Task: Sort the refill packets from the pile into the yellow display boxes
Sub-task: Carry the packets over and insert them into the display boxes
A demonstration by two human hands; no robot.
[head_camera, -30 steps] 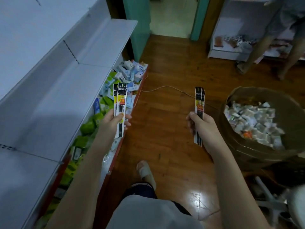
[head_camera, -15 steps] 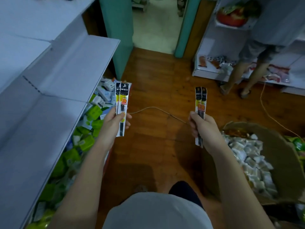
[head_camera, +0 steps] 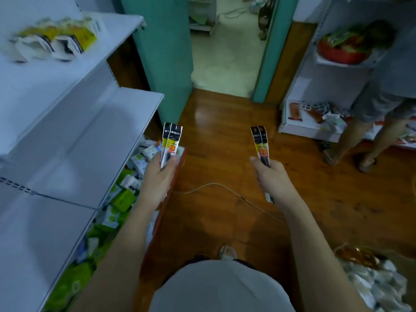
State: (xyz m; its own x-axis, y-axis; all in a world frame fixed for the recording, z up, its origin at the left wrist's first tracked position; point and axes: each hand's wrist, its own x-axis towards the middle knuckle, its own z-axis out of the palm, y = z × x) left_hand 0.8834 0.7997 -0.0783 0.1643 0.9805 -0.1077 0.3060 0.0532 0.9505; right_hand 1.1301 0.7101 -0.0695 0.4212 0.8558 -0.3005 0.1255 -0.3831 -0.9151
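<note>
Two white shelf units frame the scene: big shelving (head_camera: 74,136) on the left, a smaller white rack (head_camera: 319,91) far right, wooden floor (head_camera: 225,136) between them. Another person's legs (head_camera: 360,136) stand by that rack. Bottom shelf on the left holds a heap of green and white packs (head_camera: 117,199). Bottom right corner: a brown bin with small white packets (head_camera: 378,287), partly cut off by the frame edge. Upper left shelf carries the yellow display boxes (head_camera: 56,39), blurred, side by side. A thin cable (head_camera: 213,185) runs across the floor between the forearms. Left hand (head_camera: 158,176) grips two refill packets (head_camera: 171,143) upright, fingers curled round the lower ends, over the bottom shelf edge. Right hand (head_camera: 272,176) grips a second pair of refill packets (head_camera: 261,143), also upright, over bare floor, well below the display boxes.
</note>
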